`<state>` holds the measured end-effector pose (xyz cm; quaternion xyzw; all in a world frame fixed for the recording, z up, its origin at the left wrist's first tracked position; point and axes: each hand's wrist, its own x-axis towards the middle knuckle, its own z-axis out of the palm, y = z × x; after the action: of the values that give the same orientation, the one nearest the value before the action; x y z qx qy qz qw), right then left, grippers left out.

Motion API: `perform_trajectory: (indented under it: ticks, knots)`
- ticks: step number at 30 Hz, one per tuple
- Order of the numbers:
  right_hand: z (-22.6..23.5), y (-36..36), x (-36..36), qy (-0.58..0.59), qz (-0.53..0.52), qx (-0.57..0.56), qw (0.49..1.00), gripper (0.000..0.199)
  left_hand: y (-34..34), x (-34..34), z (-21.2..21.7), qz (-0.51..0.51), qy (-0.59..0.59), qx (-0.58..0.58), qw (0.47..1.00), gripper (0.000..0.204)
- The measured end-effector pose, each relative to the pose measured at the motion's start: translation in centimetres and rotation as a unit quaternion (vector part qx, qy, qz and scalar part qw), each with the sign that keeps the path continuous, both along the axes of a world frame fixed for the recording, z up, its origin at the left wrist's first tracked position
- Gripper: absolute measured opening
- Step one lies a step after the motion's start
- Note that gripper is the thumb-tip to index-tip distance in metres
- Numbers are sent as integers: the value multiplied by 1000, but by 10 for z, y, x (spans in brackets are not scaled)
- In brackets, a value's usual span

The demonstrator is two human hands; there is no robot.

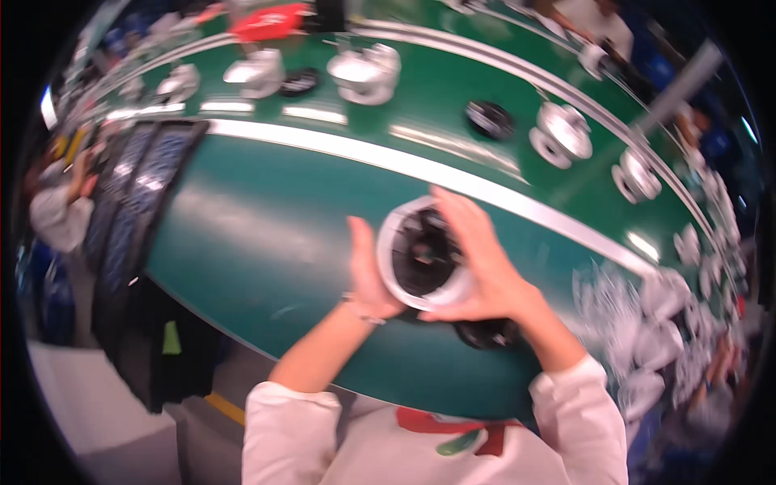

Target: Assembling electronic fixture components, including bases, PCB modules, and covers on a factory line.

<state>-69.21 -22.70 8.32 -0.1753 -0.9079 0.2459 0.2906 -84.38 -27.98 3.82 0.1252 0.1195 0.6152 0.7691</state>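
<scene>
Above the green worktable I hold a round white housing [385,260] with a dark, black inside that faces up. My left hand [370,277] supports its left side, thumb up and apart from the rim, the other fingers mostly hidden under it. My right hand [483,263] wraps round its right side, fingers along the far edge and thumb at the near edge. Fine detail inside the housing is blurred. Below my right wrist lies a black round part [487,332], partly covered by the forearm.
Beyond the table's white edge strip [347,147], a green conveyor carries white housings [364,73] and black discs [489,119]. Black trays [133,190] with bluish contents stand left. Clear-wrapped white parts [659,343] crowd the right end. Other people [61,210] work around.
</scene>
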Motion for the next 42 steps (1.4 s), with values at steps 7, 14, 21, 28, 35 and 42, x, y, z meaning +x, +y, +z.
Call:
perform_trajectory:
  ticks: [7, 14, 21, 28, 35, 42]
  knots:
    - [39, -2, -11, -99, 59, -40, 993, 115, -3, -20, -3, -104, 2, 26, 994, 64]
    - [-2, -26, -23, -35, -80, -15, 996, 112, -11, -19, -9, -78, -42, -21, 996, 41]
    - [-12, -23, -28, -10, -69, -34, 997, 111, -13, -22, -8, -53, -40, -88, 994, 42]
    - [-17, -25, -27, 3, 9, 161, 987, 73, -2, -46, -7, -109, -70, -86, 988, 45]
    - [-2, -29, -39, 23, 73, 193, 978, 25, 1, -83, -17, -151, 37, -87, 984, 51]
    - [-1, -20, -31, -14, 72, 213, 974, 27, 22, -89, -27, -62, 272, -45, 959, 30]
